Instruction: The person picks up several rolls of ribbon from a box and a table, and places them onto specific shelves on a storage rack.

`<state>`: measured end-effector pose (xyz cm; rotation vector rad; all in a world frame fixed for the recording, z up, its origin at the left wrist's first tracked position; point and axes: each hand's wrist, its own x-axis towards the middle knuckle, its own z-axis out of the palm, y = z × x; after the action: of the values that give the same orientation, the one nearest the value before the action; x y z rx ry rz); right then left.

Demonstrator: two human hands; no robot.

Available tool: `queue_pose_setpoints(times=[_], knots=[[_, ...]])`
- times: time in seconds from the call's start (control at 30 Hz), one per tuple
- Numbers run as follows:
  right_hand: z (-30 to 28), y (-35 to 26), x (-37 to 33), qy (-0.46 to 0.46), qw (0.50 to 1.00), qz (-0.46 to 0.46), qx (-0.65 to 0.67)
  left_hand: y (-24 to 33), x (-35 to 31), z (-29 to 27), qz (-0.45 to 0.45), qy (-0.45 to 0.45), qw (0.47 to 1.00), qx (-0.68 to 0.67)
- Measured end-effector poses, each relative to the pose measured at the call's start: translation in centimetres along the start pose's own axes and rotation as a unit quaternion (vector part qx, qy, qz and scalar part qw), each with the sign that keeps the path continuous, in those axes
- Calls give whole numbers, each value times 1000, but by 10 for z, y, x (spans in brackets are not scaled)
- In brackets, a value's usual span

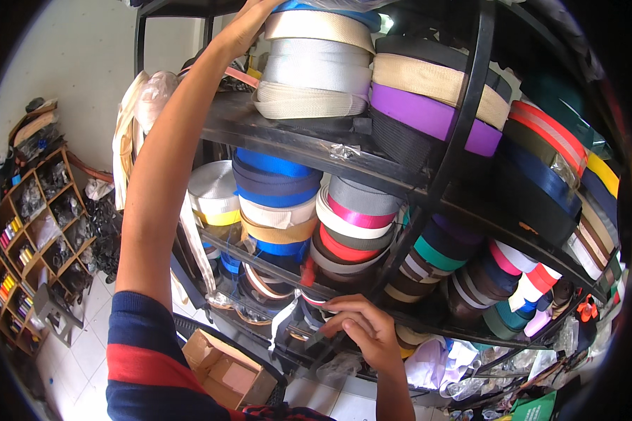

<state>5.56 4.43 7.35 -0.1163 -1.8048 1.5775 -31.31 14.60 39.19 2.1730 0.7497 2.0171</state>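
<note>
Pale rolls (319,64) at twelve o'clock; my left hand (253,27) beside, grip I can't tell; right hand (365,327), five o'clock, loosely spread.

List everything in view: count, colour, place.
Shelf rack: 1, black, centre to right
Strap rolls: many, mixed colours, on rack
Cubby unit: 1, brown, far left
Thread spools: many, mixed colours, in cubbies
Stool-like piece: 1, grey, left
Cardboard box: 1, brown, low, left of centre
Loose straps: several, pale, hanging at rack's left
Plastic bags: several, clear, around rack
Wall: 1, white, upper left
Floor: 1, white, lower left
Sleeve: 1, navy-red, lower left
Left hand: 1, bare, top edge
Right hand: 1, bare, lower shelves
</note>
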Motion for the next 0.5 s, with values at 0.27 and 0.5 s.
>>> queue_pose_setpoints(times=[0.27,0.5], knots=[[1,4,-7,10,1000,26,0,15,-13,7,-29,67,995,66],[1,23,-30,34,995,90,8,47,-118,36,18,202,973,106]])
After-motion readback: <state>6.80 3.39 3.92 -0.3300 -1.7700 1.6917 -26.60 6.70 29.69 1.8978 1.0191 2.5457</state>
